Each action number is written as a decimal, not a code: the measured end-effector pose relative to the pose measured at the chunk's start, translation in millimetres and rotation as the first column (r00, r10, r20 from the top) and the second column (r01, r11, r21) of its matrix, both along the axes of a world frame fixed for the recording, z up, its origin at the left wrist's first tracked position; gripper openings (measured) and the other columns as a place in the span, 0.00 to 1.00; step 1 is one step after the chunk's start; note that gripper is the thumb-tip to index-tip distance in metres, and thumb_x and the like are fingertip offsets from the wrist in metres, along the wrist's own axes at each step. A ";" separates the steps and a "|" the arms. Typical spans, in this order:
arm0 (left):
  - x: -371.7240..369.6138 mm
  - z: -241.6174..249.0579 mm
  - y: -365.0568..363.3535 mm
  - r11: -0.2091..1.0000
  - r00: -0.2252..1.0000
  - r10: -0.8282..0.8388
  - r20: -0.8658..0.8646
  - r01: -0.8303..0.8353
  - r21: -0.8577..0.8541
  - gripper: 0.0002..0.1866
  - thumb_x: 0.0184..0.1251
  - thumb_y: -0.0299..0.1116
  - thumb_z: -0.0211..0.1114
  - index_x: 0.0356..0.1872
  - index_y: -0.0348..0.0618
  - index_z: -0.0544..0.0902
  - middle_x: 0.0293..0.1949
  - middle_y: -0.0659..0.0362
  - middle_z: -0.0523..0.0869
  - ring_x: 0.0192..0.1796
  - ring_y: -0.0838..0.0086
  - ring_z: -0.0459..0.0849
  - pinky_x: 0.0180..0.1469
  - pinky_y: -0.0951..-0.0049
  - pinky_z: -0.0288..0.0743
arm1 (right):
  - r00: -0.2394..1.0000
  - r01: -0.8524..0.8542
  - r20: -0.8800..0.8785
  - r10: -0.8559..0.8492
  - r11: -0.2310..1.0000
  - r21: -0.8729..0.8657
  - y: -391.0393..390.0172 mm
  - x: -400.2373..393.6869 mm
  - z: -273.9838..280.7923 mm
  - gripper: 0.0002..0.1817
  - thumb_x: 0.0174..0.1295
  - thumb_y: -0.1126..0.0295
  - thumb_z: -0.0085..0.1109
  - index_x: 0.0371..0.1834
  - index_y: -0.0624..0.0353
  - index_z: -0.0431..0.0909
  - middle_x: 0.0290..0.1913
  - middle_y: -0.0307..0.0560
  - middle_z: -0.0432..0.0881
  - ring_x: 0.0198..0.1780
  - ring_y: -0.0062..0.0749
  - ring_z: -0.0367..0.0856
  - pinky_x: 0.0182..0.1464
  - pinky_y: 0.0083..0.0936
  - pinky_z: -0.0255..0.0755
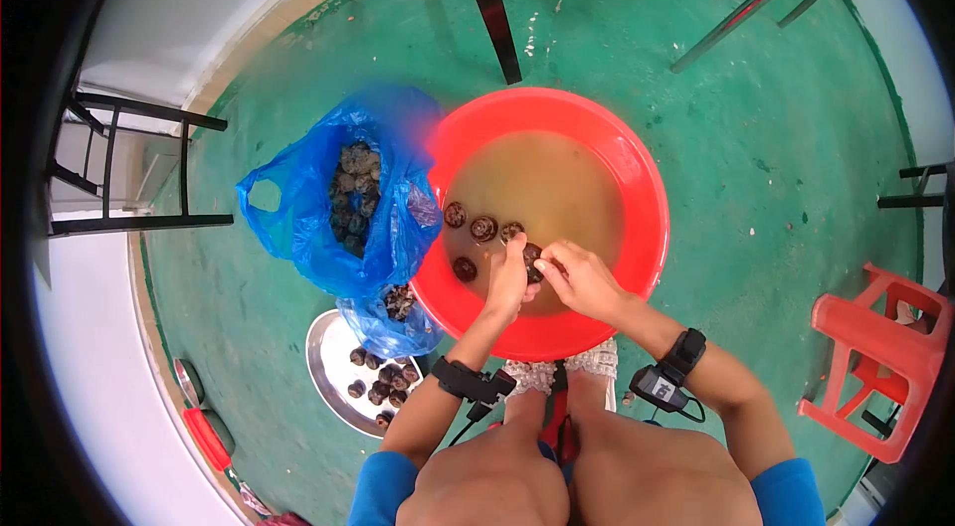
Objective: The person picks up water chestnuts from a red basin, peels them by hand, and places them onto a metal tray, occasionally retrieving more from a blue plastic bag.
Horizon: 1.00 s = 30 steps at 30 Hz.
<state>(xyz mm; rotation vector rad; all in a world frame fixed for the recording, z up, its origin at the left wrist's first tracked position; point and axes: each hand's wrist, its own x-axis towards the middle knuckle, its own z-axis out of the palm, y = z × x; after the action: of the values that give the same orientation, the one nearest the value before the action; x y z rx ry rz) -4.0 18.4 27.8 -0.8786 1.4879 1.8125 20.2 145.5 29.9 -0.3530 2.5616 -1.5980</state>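
Note:
Over a red basin (pixel 652 218) of cloudy yellowish water, my left hand (pixel 508 277) grips a dark round water chestnut (pixel 533 263). Thumb and forefinger of my right hand (pixel 582 279) pinch the same piece from the other side. Several more water chestnuts (pixel 483 229) lie in the water beside and beyond my left hand. Whether a small tool is between my right fingers cannot be seen.
Left of the basin stands an open blue plastic bag (pixel 288 238) with many muddy water chestnuts. A smaller blue bag (pixel 393 332) of dark scraps touches a metal tray (pixel 323 382) holding several water chestnuts. A red stool (pixel 846 347) is at right; a black table leg (pixel 487 9) stands behind.

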 end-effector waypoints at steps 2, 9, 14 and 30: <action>-0.6 -0.7 -2.7 0.996 0.993 -0.076 -0.087 0.072 -0.046 0.20 0.60 0.47 0.43 0.18 0.41 0.68 0.10 0.64 0.65 0.08 0.82 0.60 0.07 0.83 0.48 | 0.994 -0.021 0.107 0.014 0.998 0.057 3.3 -2.5 6.1 0.07 0.54 0.70 0.51 0.29 0.62 0.68 0.26 0.51 0.72 0.24 0.44 0.71 0.26 0.32 0.64; 0.5 1.2 -0.4 0.991 0.984 -0.127 -0.129 0.120 -0.061 0.17 0.61 0.43 0.46 0.21 0.40 0.70 0.13 0.63 0.67 0.08 0.83 0.59 0.08 0.84 0.49 | 0.936 -0.129 0.320 0.149 0.988 -0.083 5.4 -10.4 6.8 0.10 0.53 0.67 0.49 0.22 0.64 0.68 0.16 0.54 0.70 0.21 0.48 0.72 0.24 0.35 0.63; -0.3 4.5 6.3 1.000 0.998 0.016 0.056 -0.017 0.011 0.17 0.60 0.44 0.46 0.18 0.43 0.67 0.11 0.64 0.65 0.07 0.82 0.58 0.07 0.82 0.46 | 0.965 -0.006 0.259 0.050 0.986 -0.166 -1.0 -2.9 4.0 0.06 0.50 0.73 0.48 0.21 0.64 0.67 0.15 0.54 0.69 0.18 0.45 0.70 0.21 0.32 0.63; -9.7 -7.6 -24.3 0.904 0.989 -0.093 0.115 0.035 0.426 0.20 0.59 0.54 0.43 0.34 0.47 0.68 0.18 0.55 0.76 0.07 0.79 0.61 0.09 0.81 0.48 | 0.940 0.053 0.321 -0.118 0.978 0.203 9.8 -10.2 2.8 0.11 0.53 0.65 0.49 0.22 0.63 0.73 0.21 0.58 0.74 0.25 0.50 0.74 0.29 0.38 0.69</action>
<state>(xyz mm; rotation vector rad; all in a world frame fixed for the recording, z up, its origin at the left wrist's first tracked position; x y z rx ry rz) -13.6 -6.0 20.2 -0.7055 0.9711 1.8869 10.0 155.3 32.7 0.0458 2.4642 -1.2877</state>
